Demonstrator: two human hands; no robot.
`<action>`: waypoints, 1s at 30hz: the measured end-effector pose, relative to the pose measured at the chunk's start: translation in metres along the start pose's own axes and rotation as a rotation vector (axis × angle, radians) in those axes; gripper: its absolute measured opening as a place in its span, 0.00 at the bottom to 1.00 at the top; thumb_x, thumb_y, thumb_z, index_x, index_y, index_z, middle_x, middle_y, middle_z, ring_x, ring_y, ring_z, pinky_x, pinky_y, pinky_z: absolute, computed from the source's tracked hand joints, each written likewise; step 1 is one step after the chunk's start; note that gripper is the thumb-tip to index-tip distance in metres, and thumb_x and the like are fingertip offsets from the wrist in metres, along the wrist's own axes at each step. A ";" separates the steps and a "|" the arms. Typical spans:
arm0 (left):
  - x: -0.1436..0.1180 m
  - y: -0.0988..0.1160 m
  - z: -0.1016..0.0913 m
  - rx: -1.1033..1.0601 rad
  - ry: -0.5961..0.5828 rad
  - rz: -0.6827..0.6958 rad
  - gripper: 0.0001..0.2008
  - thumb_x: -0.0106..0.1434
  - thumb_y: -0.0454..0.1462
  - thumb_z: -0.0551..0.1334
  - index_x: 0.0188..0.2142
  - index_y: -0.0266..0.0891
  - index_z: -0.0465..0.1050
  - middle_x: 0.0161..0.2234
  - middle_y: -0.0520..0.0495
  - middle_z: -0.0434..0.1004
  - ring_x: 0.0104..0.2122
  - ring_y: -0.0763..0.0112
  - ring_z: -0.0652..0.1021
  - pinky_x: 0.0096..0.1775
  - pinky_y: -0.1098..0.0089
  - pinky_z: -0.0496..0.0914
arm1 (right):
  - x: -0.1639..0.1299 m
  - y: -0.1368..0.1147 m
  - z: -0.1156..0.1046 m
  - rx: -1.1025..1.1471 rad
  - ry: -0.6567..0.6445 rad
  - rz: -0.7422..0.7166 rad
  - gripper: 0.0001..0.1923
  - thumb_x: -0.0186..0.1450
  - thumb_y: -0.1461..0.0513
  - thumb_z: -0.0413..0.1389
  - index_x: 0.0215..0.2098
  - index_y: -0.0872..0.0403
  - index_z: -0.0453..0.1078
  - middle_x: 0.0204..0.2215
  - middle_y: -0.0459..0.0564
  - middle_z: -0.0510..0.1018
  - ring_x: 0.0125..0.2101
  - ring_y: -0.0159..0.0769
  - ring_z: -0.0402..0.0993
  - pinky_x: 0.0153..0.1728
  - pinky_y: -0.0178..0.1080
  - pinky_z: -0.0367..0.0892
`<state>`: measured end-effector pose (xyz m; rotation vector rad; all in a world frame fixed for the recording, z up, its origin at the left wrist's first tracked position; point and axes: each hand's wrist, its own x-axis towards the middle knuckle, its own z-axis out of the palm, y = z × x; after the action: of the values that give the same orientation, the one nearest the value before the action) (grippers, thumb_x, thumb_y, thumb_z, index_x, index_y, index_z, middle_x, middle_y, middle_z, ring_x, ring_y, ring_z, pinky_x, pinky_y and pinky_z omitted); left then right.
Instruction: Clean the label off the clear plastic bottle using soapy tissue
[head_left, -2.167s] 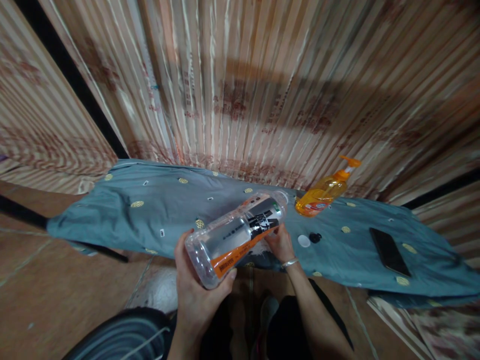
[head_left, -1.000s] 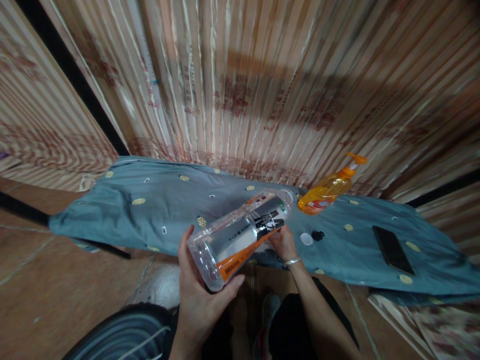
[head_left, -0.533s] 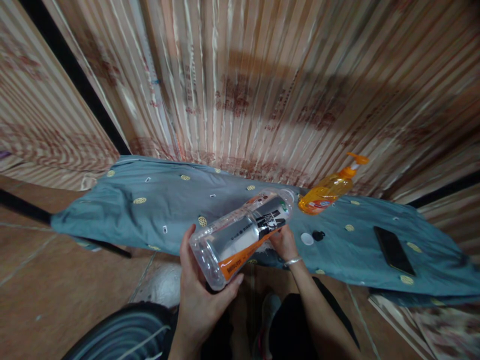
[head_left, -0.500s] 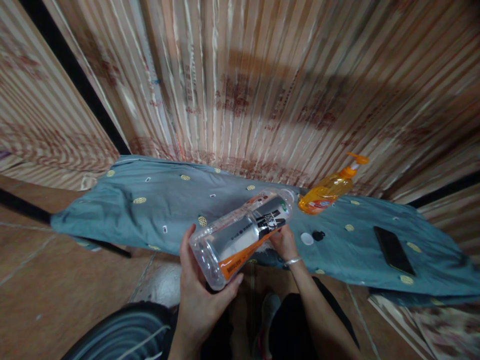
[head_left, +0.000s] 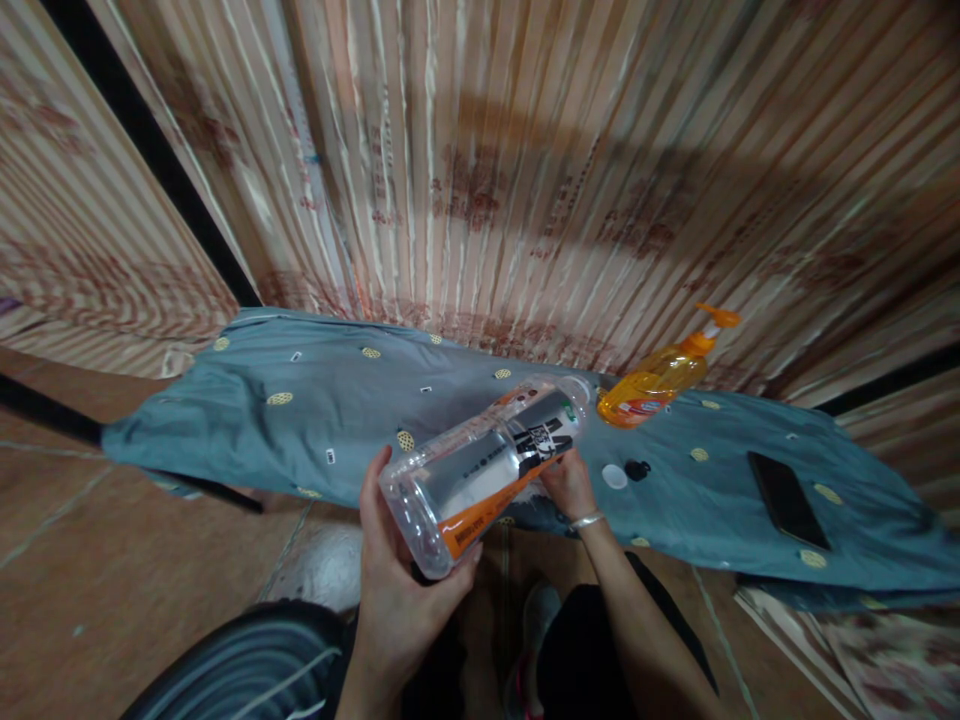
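A clear, empty-looking plastic bottle (head_left: pixel 487 475) with a silver, black and orange label lies tilted across both my hands, above the cloth-covered table. My left hand (head_left: pixel 401 580) is wrapped round its near left end, thumb on the lower side and fingers at the upper edge. Under the right part of the bottle, my right hand (head_left: pixel 568 485) is closed at the label's lower edge; its fingertips are mostly hidden. A white round disc (head_left: pixel 615 477) and a small black cap-like piece (head_left: pixel 637 470) rest on the cloth beside my right hand.
An orange pump bottle (head_left: pixel 652 385) stands behind the discs to the right. A black phone (head_left: pixel 787 500) lies on the blue-green tablecloth (head_left: pixel 360 400) farther right. Pleated curtains (head_left: pixel 480 180) hang close behind the table. A dark ribbed round object (head_left: pixel 255 665) sits at lower left.
Almost nothing differs. My left thumb has shifted slightly at the bottle's lower edge; the bottle and both hands keep their places.
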<state>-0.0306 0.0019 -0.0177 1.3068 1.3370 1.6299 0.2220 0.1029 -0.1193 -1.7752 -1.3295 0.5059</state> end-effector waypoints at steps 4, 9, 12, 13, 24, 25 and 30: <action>0.002 0.002 0.000 -0.012 0.004 -0.028 0.54 0.50 0.46 0.81 0.72 0.45 0.60 0.59 0.39 0.77 0.54 0.49 0.84 0.52 0.57 0.81 | 0.001 0.000 0.000 0.007 -0.002 0.001 0.17 0.52 0.49 0.62 0.33 0.45 0.62 0.27 0.51 0.79 0.29 0.52 0.80 0.34 0.55 0.80; 0.001 0.001 0.001 0.018 0.045 -0.010 0.56 0.49 0.47 0.80 0.73 0.46 0.59 0.58 0.40 0.77 0.53 0.50 0.84 0.52 0.58 0.81 | 0.001 0.003 0.001 0.002 -0.005 -0.024 0.15 0.53 0.50 0.63 0.31 0.44 0.64 0.27 0.50 0.80 0.28 0.50 0.79 0.33 0.54 0.80; 0.000 -0.001 0.001 0.027 0.057 -0.012 0.56 0.49 0.47 0.80 0.73 0.47 0.59 0.57 0.41 0.77 0.52 0.51 0.84 0.50 0.59 0.81 | 0.001 0.005 0.001 0.003 0.000 -0.026 0.15 0.53 0.50 0.62 0.32 0.44 0.64 0.25 0.48 0.78 0.28 0.49 0.79 0.33 0.53 0.79; 0.000 -0.001 0.001 0.029 0.065 -0.011 0.55 0.48 0.47 0.81 0.72 0.46 0.61 0.57 0.41 0.77 0.52 0.51 0.84 0.49 0.59 0.81 | 0.001 0.005 0.001 0.007 0.000 -0.023 0.15 0.53 0.49 0.62 0.32 0.44 0.64 0.25 0.48 0.78 0.27 0.49 0.78 0.33 0.53 0.79; 0.004 0.006 0.000 -0.021 0.059 -0.034 0.51 0.44 0.46 0.83 0.65 0.44 0.65 0.56 0.40 0.79 0.50 0.52 0.85 0.45 0.61 0.83 | 0.001 0.005 0.001 0.022 0.014 -0.016 0.17 0.52 0.50 0.65 0.31 0.43 0.62 0.25 0.50 0.78 0.29 0.53 0.79 0.34 0.59 0.81; 0.003 0.005 0.000 -0.008 0.064 -0.024 0.51 0.45 0.46 0.83 0.66 0.44 0.66 0.57 0.40 0.78 0.50 0.52 0.85 0.45 0.62 0.83 | 0.001 0.005 0.001 0.020 0.012 -0.021 0.17 0.52 0.51 0.65 0.31 0.44 0.62 0.26 0.50 0.79 0.29 0.53 0.80 0.35 0.60 0.81; 0.001 0.000 -0.001 0.017 0.074 0.012 0.52 0.47 0.49 0.83 0.68 0.45 0.66 0.58 0.40 0.78 0.52 0.51 0.84 0.47 0.61 0.82 | 0.001 0.007 0.002 0.005 0.003 -0.028 0.15 0.54 0.51 0.62 0.33 0.45 0.63 0.27 0.52 0.79 0.30 0.55 0.82 0.33 0.59 0.80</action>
<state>-0.0314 0.0025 -0.0178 1.2782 1.3924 1.6934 0.2249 0.1039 -0.1262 -1.7504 -1.3478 0.4908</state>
